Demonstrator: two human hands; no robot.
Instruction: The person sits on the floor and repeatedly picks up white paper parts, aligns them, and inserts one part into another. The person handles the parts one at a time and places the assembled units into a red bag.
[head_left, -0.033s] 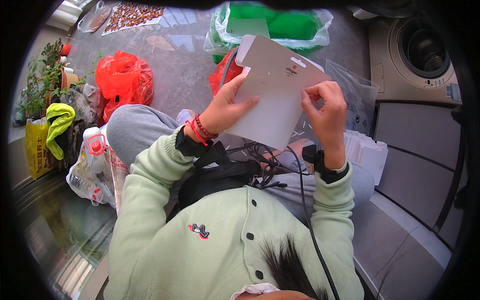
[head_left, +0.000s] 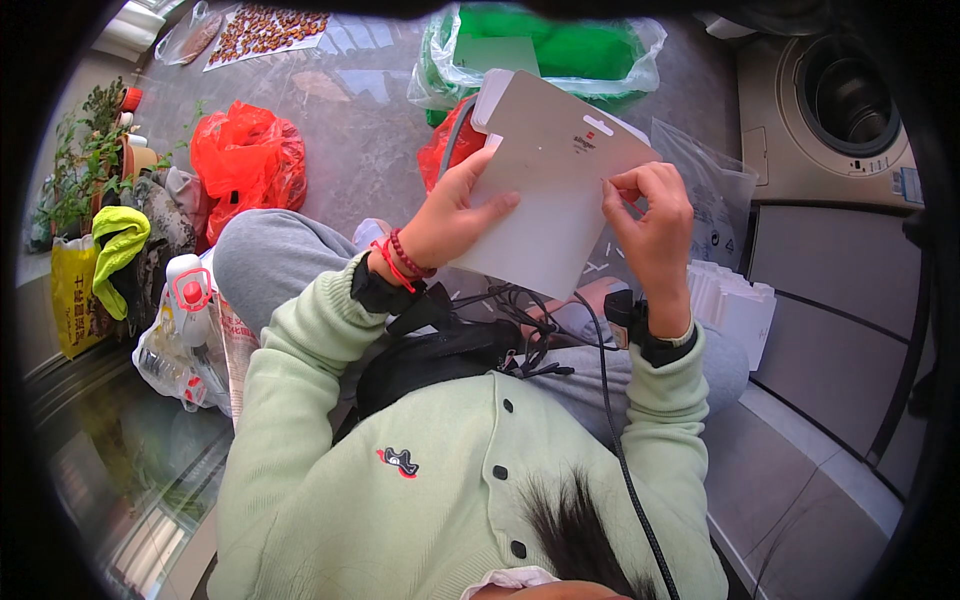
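Observation:
My left hand (head_left: 460,215) is closed around a stack of white packaging cards (head_left: 545,200), thumb on the front face and fingers behind. The top card has a hang slot and small dark and red print; several card edges fan out at its upper left. With thumb and forefinger pinched together, my right hand (head_left: 655,210) meets the face of the top card near its right edge. Whatever lies between those fingertips is too small to make out. Below the stack, black cables (head_left: 535,325) lie over my lap.
More white cards (head_left: 735,305) stand stacked by my right knee, with small white scraps near them. Ahead is a green bin (head_left: 600,60) lined with clear plastic. A red bag (head_left: 250,160), bottles (head_left: 190,290) and plants stand left; a washing machine (head_left: 840,110) stands right.

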